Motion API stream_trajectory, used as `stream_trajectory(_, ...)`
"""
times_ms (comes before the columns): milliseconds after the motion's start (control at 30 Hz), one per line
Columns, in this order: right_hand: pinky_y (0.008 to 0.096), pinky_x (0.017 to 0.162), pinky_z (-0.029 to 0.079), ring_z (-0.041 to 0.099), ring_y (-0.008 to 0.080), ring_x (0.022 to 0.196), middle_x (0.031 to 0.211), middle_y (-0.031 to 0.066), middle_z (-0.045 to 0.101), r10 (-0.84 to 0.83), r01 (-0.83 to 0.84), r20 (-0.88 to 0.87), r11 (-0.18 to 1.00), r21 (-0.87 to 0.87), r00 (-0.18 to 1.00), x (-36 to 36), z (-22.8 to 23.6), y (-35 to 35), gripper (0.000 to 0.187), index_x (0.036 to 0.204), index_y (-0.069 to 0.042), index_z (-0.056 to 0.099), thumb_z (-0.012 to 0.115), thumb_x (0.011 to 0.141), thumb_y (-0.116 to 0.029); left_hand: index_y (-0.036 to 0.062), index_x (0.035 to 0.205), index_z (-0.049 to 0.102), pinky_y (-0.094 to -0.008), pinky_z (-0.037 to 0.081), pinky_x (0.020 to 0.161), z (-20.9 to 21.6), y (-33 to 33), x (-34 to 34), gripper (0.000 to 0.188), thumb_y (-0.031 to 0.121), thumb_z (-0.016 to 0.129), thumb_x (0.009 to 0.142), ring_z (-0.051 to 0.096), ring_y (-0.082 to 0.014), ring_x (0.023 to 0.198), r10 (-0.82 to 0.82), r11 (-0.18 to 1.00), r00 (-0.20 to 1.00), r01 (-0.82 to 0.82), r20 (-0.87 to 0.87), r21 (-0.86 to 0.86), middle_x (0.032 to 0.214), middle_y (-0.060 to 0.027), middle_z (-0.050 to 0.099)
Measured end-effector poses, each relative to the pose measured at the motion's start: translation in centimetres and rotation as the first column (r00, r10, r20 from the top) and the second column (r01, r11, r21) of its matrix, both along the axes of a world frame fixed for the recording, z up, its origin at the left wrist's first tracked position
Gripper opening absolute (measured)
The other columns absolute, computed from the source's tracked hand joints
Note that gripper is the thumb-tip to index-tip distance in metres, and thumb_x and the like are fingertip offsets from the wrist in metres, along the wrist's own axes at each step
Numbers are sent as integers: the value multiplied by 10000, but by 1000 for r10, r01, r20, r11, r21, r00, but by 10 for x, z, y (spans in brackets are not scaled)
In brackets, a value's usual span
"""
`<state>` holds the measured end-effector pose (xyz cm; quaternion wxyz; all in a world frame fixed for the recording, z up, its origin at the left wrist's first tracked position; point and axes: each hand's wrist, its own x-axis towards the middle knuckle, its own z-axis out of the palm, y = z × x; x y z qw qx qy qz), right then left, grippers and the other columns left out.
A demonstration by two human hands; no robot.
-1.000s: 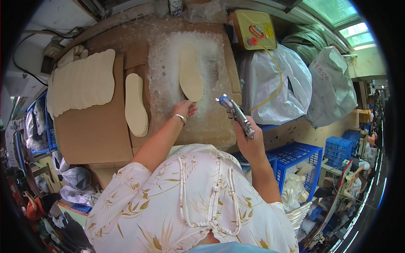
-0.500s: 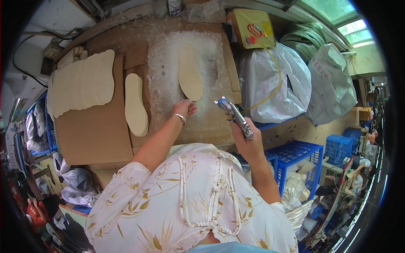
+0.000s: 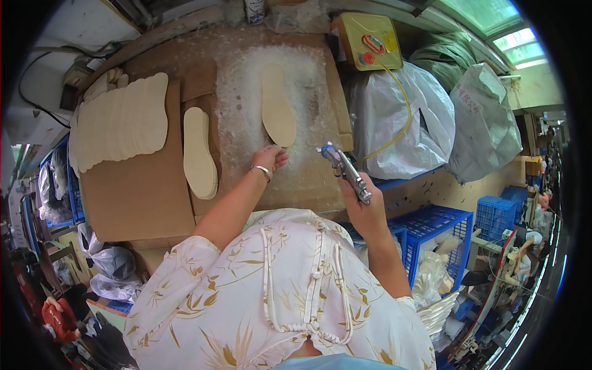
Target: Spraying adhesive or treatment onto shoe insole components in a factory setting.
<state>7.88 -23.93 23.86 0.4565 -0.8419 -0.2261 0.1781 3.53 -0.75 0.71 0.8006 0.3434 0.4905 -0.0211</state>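
Stacked insoles (image 3: 199, 154), a spray gun (image 3: 350, 172) and blue crates (image 3: 494, 218) show a workshop.

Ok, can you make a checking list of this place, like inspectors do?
Surface: cardboard, white residue around the single sole.
Job's things: fanned soles at left, sole stack beside them, single sole lying flat.
Clutter: yellow can, white bag, blue crate on the right.
Left hand: at the single sole's near end; touch unclear.
Right hand: grips the spray gun.
Cables: black cable upper left; yellow hose by the can, lower end unclear.
Surroundings: window upper right; person in red lower left.
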Motion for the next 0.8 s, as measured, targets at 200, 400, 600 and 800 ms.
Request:
stream_trajectory(200, 307, 560, 447, 512, 207, 556, 655, 120, 566, 26, -26, 4, 999, 19, 1000, -6, -1, -1, 200, 989, -23, 582, 648, 911, -195, 20, 1155, 532, -303, 562, 695, -3, 1, -1, 248, 124, 548, 931, 661, -198, 836, 3, 1000, 1000, -3, 2, -10, 1004, -88, 643)
stream_trajectory(400, 305, 550, 448, 536, 208, 553, 659, 122, 577, 16, -16, -3, 1000, 6, 1000, -10, -2, -5, 202, 986, -23, 581, 652, 910, -195, 21, 1165, 535, -299, 562, 694, -5, 0, -1, 254, 122, 543, 933, 659, -197, 836, 7, 1000, 1000, -7, 13, -10, 1011, -86, 639)
stream_trajectory(600, 312, 558, 453, 544, 220, 556, 662, 130, 579, 6, -6, -28, 1000, -13, 1000, -9, -2, -10, 182, 986, -26, 581, 655, 903, -170, 16, 1241, 501, -301, 562, 696, 2, -2, -1, 315, 83, 510, 933, 659, -202, 845, 23, 1000, 1000, -23, -13, -11, 1045, -90, 630)
stream_trajectory(800, 317, 566, 454, 540, 236, 563, 663, 135, 572, 44, -44, -24, 999, 4, 999, -16, -3, -12, 173, 992, -28, 580, 644, 910, -166, 35, 1286, 485, -302, 560, 711, 0, 0, -5, 350, 45, 443, 939, 662, -209, 871, -49, 999, 999, 49, 19, -21, 1123, -82, 607)
